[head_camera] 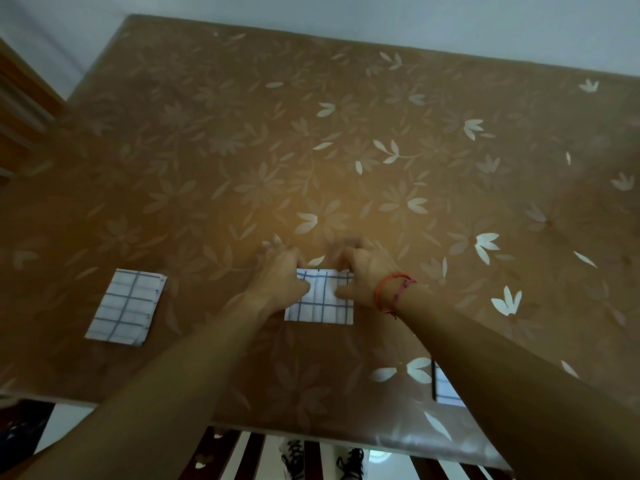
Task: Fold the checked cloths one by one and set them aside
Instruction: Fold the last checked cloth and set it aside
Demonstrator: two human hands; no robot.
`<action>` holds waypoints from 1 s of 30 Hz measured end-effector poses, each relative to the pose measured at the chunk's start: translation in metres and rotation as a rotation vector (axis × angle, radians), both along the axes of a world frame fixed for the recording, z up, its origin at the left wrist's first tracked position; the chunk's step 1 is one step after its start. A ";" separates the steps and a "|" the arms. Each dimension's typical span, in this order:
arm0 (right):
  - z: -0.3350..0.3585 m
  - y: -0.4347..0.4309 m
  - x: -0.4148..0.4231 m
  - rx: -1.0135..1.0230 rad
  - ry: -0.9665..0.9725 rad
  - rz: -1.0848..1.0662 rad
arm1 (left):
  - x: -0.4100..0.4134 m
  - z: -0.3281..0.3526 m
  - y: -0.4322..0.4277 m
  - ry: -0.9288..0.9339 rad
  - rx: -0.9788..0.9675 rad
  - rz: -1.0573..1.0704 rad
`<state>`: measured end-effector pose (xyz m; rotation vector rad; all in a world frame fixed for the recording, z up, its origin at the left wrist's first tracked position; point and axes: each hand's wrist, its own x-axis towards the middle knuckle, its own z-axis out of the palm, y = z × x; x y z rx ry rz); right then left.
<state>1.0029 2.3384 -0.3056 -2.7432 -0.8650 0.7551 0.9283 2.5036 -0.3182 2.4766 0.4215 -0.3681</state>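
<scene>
**Centre cloth: fold in hand**

Forearms reach over the table (346,133). We find the left hand (280,271) and right hand (363,268) pinching the centre cloth (322,303), fingers curled over its far edge and thumbs on top, presumably to turn a fold; the fingertips are blurred. Well left of the fingers lies a folded cloth (126,306), which we judge already set aside

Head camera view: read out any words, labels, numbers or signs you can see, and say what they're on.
No text can be read anywhere in this view.
Middle cloth, folded cloth at the left and cloth under the right arm: blue grid lines only, no label showing.
Table cover: flower and leaf pattern only.
Wrist bands: plain cords, no writing.
</scene>
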 end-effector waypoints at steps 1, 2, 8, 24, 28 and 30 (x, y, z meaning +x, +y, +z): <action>0.001 0.000 0.000 0.013 0.015 -0.018 | -0.003 0.002 -0.001 -0.006 -0.091 0.051; 0.011 -0.001 -0.002 0.004 0.016 -0.021 | -0.005 0.005 -0.001 -0.012 -0.165 0.089; 0.077 -0.006 -0.016 -0.157 0.089 0.120 | -0.018 0.031 -0.010 -0.122 -0.363 0.110; 0.186 -0.040 -0.039 0.490 -0.018 -0.299 | -0.055 0.172 -0.020 -0.417 -0.672 0.357; 0.222 -0.051 -0.047 0.719 -0.012 -0.360 | -0.061 0.205 -0.028 -0.503 -0.732 0.428; 0.236 -0.054 -0.051 0.782 0.006 -0.380 | -0.065 0.223 -0.034 -0.543 -0.764 0.439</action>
